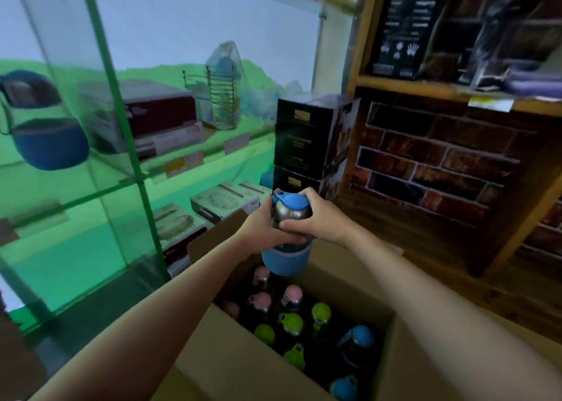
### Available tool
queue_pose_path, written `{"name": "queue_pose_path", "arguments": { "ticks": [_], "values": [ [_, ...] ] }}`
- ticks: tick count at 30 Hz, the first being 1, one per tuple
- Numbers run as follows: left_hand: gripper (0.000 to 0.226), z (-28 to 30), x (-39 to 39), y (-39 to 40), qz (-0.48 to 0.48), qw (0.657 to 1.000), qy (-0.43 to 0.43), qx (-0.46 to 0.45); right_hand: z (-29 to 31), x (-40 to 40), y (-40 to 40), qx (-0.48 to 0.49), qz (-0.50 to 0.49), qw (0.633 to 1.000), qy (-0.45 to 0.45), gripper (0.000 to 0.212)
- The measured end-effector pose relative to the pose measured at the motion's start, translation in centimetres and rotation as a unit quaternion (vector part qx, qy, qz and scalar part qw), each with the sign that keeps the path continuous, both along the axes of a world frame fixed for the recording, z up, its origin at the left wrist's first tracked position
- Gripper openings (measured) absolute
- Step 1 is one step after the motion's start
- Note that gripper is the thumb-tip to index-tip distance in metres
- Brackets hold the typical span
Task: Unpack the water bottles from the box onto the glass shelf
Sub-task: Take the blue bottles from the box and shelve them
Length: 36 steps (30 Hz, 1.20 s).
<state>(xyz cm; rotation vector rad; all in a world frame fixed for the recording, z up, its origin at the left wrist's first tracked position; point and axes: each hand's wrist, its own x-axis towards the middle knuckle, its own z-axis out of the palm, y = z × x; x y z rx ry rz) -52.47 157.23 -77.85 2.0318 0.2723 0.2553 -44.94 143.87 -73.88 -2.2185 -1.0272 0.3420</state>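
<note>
Cardboard box (213, 355), cut off at the bottom edge, holds dim bottles: four pink caps, five green, two blue. Above it, left hand (258, 230) and right hand (316, 218) both grip a blue-lidded steel bottle (287, 233), beside the glass shelf (91, 199).

Both forearms are bare from the bottom edge of the view to the wrists, with no sleeve showing on either. The left hand (261, 227) and the right hand (316, 218) wear no gloves. The fingers are bare of rings, and both wrists are bare too.
</note>
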Motion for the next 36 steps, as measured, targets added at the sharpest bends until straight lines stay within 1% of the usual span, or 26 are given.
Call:
{"name": "queue_pose_path", "arguments": {
  "ticks": [3, 5, 8, 9, 11, 14, 17, 20, 24, 26, 28, 33, 34, 36],
  "values": [
    [0.068, 3.2, -2.0, 1.2, 0.029, 0.999, -0.03, -0.003, 3.1, -1.5, 1.5, 0.021, 0.019, 1.0, -0.006, 0.063],
    [0.072, 5.0, -3.6, 2.3, 0.058, 0.997, -0.042, 0.004, 5.1, -2.6, 2.6, 0.034, 0.033, 0.999, -0.019, 0.062],
    [0.108, 7.4, -6.4, 4.1, 0.101, 0.994, -0.051, 0.005, 7.7, -4.4, 4.5, 0.051, 0.065, 0.996, -0.035, 0.059],
    [0.112, 8.3, -7.3, 4.6, 0.11, 0.992, -0.059, 0.005, 8.6, -5.1, 5.2, 0.056, 0.076, 0.995, -0.04, 0.059],
    [0.105, 9.8, -9.1, 5.8, 0.126, 0.989, -0.076, 0.002, 10.2, -6.5, 6.4, 0.064, 0.094, 0.992, -0.061, 0.059],
    [0.075, 12.2, -11.7, 7.1, 0.137, 0.986, -0.091, 0.002, 12.2, -8.6, 8.4, 0.077, 0.11, 0.986, -0.094, 0.058],
    [0.073, 14.3, -14.5, 8.5, 0.151, 0.984, -0.096, -0.008, 13.8, -10.7, 10.6, 0.093, 0.129, 0.981, -0.115, 0.065],
    [0.056, 15.7, -17.1, 10.3, 0.163, 0.98, -0.117, -0.007, 15.3, -12.7, 12.9, 0.107, 0.163, 0.972, -0.129, 0.071],
    [0.05, 17.1, -20.0, 12.8, 0.212, 0.969, -0.13, 0.005, 16.6, -14.9, 16.5, 0.116, 0.194, 0.962, -0.153, 0.065],
    [0.055, 17.3, -20.9, 13.9, 0.234, 0.964, -0.126, 0.0, 16.6, -15.5, 18.4, 0.117, 0.204, 0.961, -0.147, 0.063],
    [0.075, 17.1, -21.2, 14.8, 0.266, 0.957, -0.119, -0.002, 16.5, -15.8, 20.1, 0.112, 0.21, 0.961, -0.14, 0.061],
    [0.11, 15.5, -20.5, 17.2, 0.341, 0.934, -0.102, -0.005, 15.4, -16.0, 23.4, 0.089, 0.217, 0.961, -0.144, 0.06],
    [0.109, 15.5, -20.3, 17.3, 0.353, 0.93, -0.102, -0.008, 15.2, -16.0, 24.0, 0.09, 0.212, 0.961, -0.149, 0.059],
    [0.094, 15.3, -19.8, 17.3, 0.379, 0.919, -0.109, -0.01, 15.0, -15.8, 25.0, 0.097, 0.207, 0.962, -0.149, 0.058]
  ]
}}
